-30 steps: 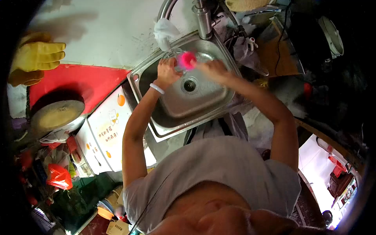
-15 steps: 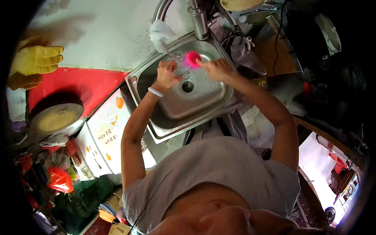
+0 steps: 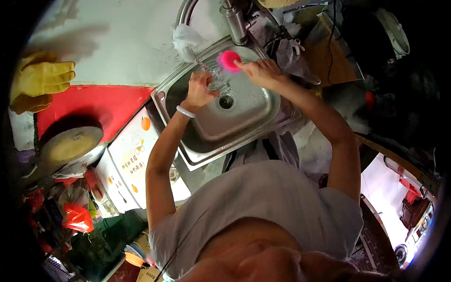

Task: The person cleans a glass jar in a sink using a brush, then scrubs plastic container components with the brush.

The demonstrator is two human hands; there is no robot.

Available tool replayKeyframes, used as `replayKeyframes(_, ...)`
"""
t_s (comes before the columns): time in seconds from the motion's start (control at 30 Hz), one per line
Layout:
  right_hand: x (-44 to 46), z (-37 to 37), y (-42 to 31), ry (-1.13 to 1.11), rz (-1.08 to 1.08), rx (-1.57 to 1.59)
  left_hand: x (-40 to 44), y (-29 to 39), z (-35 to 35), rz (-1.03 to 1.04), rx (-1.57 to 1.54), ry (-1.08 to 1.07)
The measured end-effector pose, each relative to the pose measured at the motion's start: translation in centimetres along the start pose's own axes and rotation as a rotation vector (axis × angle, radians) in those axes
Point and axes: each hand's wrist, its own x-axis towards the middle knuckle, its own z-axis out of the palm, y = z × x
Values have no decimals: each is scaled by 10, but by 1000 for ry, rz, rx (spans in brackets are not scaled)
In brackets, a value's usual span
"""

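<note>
My right hand (image 3: 262, 73) grips a round pink brush (image 3: 230, 61) over the upper part of the steel sink (image 3: 225, 123). To its left, my left hand (image 3: 201, 89) is curled round a clear, glass-like vessel (image 3: 219, 80) whose exact shape is hard to make out. Water runs from the cloth-wrapped spout (image 3: 186, 42) onto the vessel beside my left fingers. The brush is apart from the vessel. Below both hands lies the drain (image 3: 226, 101).
The faucet body (image 3: 234, 23) rises behind the sink. Yellow gloves (image 3: 44, 77) hang at the left, above a round pan (image 3: 73, 144). A white printed cabinet (image 3: 129, 160) adjoins the sink. A wooden board (image 3: 333, 56) and a plastic bag (image 3: 293, 66) are at the right.
My right hand with the pink brush has moved up and away from the vessel. My left hand keeps its hold in nearly the same place. The view has shifted slightly.
</note>
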Motion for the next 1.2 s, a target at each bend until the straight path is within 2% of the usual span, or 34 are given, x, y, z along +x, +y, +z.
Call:
replayKeyframes(0.07, -8, 8, -17, 24, -116, -47, 4, -6, 9, 58, 39, 37)
replayKeyframes(0.1, -14, 16, -27, 176, -308, -266, 5, -5, 11, 88, 36, 52)
replayKeyframes(0.17, -9, 6, -24, 205, -284, -288, 5, -6, 12, 121, 34, 64)
replayKeyframes(0.23, 7, -1, -6, 66, -76, -65, -4, 0, 6, -10, 27, 14)
replayKeyframes(0.27, 11, 5, 8, 193, -181, -110, -6, 0, 6, 1, -33, 51)
replayKeyframes(0.3, 10, -4, -1, 195, -188, -114, -3, -1, 6, 0, -29, 58)
replayKeyframes(0.37, -8, -18, -28, 0, -121, -70, -8, 1, 7, -109, -84, 18)
replayKeyframes(0.43, -9, 8, -31, 121, -360, -193, -9, 0, 7, -97, -65, 42)
replayKeyframes(0.5, -3, 6, -25, 211, -316, -113, -9, -1, 6, -67, -32, 101)
replayKeyframes(0.53, 7, 3, -15, 162, -207, -47, -9, 5, -1, -150, -87, 32)
replayKeyframes(0.57, 17, 2, -3, 114, -101, 20, -12, 6, -3, -149, -84, 34)
replayKeyframes(0.6, 15, 1, -3, 232, -228, -24, -12, 7, -7, -107, -75, 21)
replayKeyframes(0.63, 18, 0, -4, 236, -233, -24, -11, 8, -10, -70, -69, 8)
replayKeyframes(0.7, 6, -1, -17, 171, -253, -93, -18, 9, -8, -144, -118, 46)
replayKeyframes(0.73, -1, -2, -28, 78, -290, -41, -14, 2, -4, -82, -87, 81)
replayKeyframes(0.77, 0, 10, -28, 128, -362, -122, -13, -3, -1, -16, -59, 110)
replayKeyframes(0.83, 4, 9, -25, 195, -354, -118, -8, 2, -3, 0, -45, 165)
replayKeyframes(0.9, 21, 0, -12, 9, -86, 89, -15, 10, -12, -115, -91, 92)
replayKeyframes(0.93, 20, 2, -7, 145, -229, -95, -18, 10, -11, -141, -172, 108)
replayKeyframes(0.97, 26, 3, -3, 152, -235, -101, -12, 7, -12, -136, -168, 116)
replayKeyframes(1.03, 11, 0, -28, 242, -335, 34, -16, 12, -14, -335, -204, 49)
replayKeyframes(1.07, 8, -8, -42, 87, -342, -104, -17, 3, -9, -258, -215, 87)
replayKeyframes(1.1, 8, -3, -46, 240, -523, -118, -12, 3, -8, -245, -217, 85)
replayKeyframes(1.17, 11, -8, -41, 276, -507, -47, -12, 9, -8, -345, -491, 196)
replayKeyframes(1.2, 13, -16, -39, 153, -350, 99, -18, 6, -14, -415, -343, 118)
